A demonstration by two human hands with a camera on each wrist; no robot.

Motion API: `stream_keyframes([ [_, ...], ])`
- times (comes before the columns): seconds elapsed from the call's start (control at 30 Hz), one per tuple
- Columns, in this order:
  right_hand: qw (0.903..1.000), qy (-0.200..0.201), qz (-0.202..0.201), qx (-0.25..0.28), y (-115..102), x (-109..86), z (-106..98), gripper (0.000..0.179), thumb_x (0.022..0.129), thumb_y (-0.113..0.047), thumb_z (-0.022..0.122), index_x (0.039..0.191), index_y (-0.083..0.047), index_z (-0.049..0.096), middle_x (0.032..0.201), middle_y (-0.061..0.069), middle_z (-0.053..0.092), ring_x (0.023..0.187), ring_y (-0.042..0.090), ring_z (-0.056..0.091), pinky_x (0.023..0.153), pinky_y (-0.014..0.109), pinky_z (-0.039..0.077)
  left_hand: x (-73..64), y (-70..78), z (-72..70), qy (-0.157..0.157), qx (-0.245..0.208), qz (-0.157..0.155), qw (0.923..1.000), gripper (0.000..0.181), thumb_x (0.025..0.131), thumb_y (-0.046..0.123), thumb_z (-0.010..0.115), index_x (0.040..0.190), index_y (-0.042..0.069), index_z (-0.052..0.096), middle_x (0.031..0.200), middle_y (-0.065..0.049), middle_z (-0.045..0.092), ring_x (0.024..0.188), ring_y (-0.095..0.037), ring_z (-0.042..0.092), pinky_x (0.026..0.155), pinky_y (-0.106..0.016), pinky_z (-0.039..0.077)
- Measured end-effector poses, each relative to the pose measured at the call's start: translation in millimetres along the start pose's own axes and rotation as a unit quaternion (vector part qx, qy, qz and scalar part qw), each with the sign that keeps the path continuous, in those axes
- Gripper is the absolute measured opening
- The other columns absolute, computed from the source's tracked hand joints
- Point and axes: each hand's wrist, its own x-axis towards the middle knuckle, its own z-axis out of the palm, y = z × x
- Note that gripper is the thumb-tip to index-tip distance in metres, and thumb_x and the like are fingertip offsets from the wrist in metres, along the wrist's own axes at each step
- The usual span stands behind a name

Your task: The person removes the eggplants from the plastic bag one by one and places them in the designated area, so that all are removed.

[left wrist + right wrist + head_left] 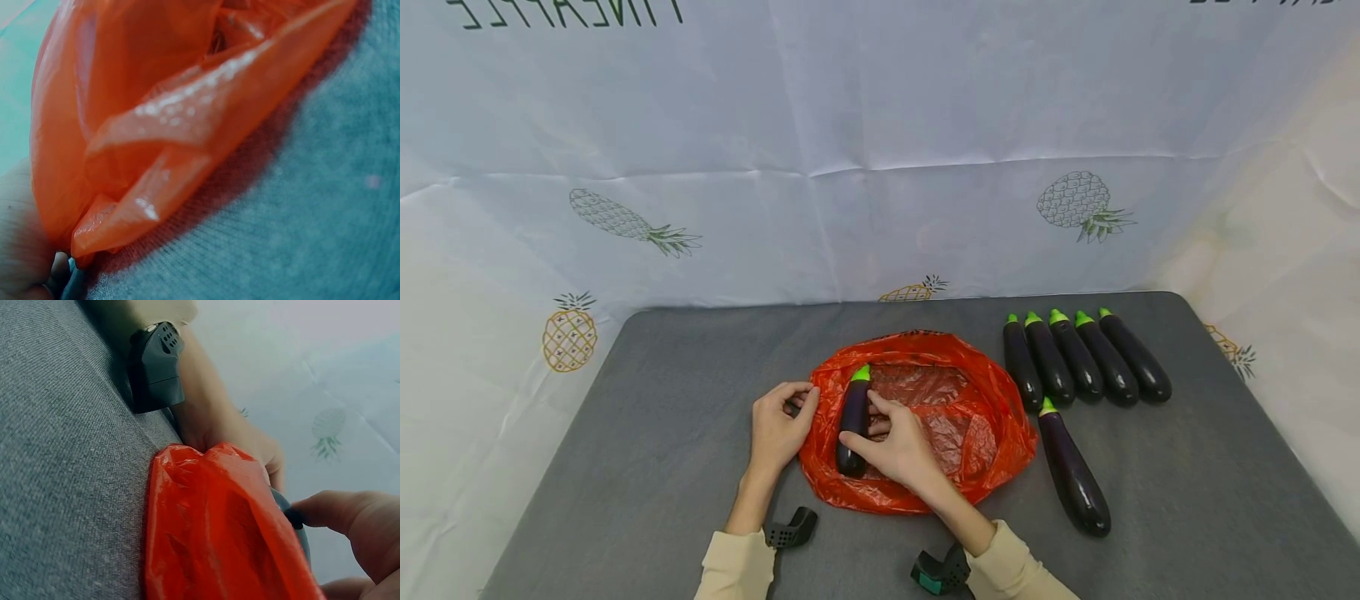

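Note:
An open red plastic bag lies on the grey table, its mouth spread wide. Inside its left part is a dark purple eggplant with a bright green cap, cap end pointing away from me. My right hand reaches over the bag and grips this eggplant between thumb and fingers. At the bag's left rim, my left hand pinches the plastic. The left wrist view shows the red bag's folds close up, with part of the left hand at the lower left.
Several eggplants lie side by side at the back right of the table. Another eggplant lies slanted right of the bag. A white cloth printed with pineapples hangs behind the table.

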Motion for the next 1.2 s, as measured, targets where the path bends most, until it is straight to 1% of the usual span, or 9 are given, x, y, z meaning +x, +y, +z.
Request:
stream_keyframes([
  [0.13,1.0000,0.001,0.002,0.001,-2.0,-1.1,-2.0,0.077,0.088,-0.026,0.079,0.150,0.006,0.045,0.124,0.021,0.067,0.097,0.027,0.071,0.078,0.030,0.061,0.2,1.0,-0.4,-0.001,0.002,-0.006,1.0000,0.004,0.089,0.010,0.077,0.088,0.006,0.079,0.075,-0.005,0.073,0.066,-0.013,0.064,0.062,-0.021,0.048],
  [0.3,1.0000,-0.002,-0.002,0.007,-5.5,-3.8,-5.6,0.077,0.088,-0.027,0.079,0.150,0.004,0.046,0.124,0.020,0.067,0.097,0.027,0.071,0.076,0.028,0.060,0.8,1.9,-0.5,-0.003,0.000,-0.011,0.9999,0.005,0.089,0.011,0.077,0.088,0.006,0.079,0.075,-0.005,0.073,0.066,-0.012,0.063,0.062,-0.020,0.048],
  [0.53,0.9995,-0.001,0.017,0.026,-8.5,-5.8,-9.9,0.074,0.088,-0.027,0.080,0.150,0.000,0.049,0.125,0.017,0.068,0.098,0.024,0.070,0.076,0.025,0.058,0.9,2.5,-0.7,-0.005,0.000,-0.016,0.9999,0.004,0.089,0.010,0.077,0.087,0.006,0.078,0.075,-0.005,0.072,0.066,-0.010,0.062,0.062,-0.020,0.047],
  [0.87,0.9989,0.016,0.000,0.043,-12.4,-9.3,-15.0,0.071,0.086,-0.023,0.082,0.147,-0.004,0.053,0.122,0.015,0.070,0.092,0.019,0.070,0.075,0.023,0.057,0.9,2.1,-1.0,-0.004,0.004,-0.017,0.9998,0.006,0.089,0.011,0.078,0.087,0.006,0.078,0.075,-0.005,0.072,0.066,-0.010,0.061,0.062,-0.020,0.047],
  [1.0,0.9989,0.023,-0.003,0.041,-15.4,-9.9,-18.2,0.071,0.086,-0.023,0.082,0.148,-0.006,0.053,0.125,0.014,0.070,0.093,0.018,0.071,0.077,0.023,0.056,1.0,1.3,-0.8,-0.005,0.005,-0.012,0.9999,0.005,0.089,0.011,0.078,0.088,0.006,0.078,0.075,-0.006,0.072,0.066,-0.011,0.062,0.062,-0.019,0.047],
  [1.2,0.9991,0.024,-0.003,0.035,-19.0,-11.3,-24.4,0.072,0.086,-0.024,0.083,0.150,-0.011,0.052,0.127,0.011,0.069,0.092,0.016,0.072,0.077,0.023,0.056,1.1,0.3,-0.2,-0.003,0.007,-0.004,1.0000,0.005,0.089,0.011,0.078,0.088,0.006,0.078,0.075,-0.006,0.072,0.066,-0.012,0.063,0.062,-0.020,0.047],
])
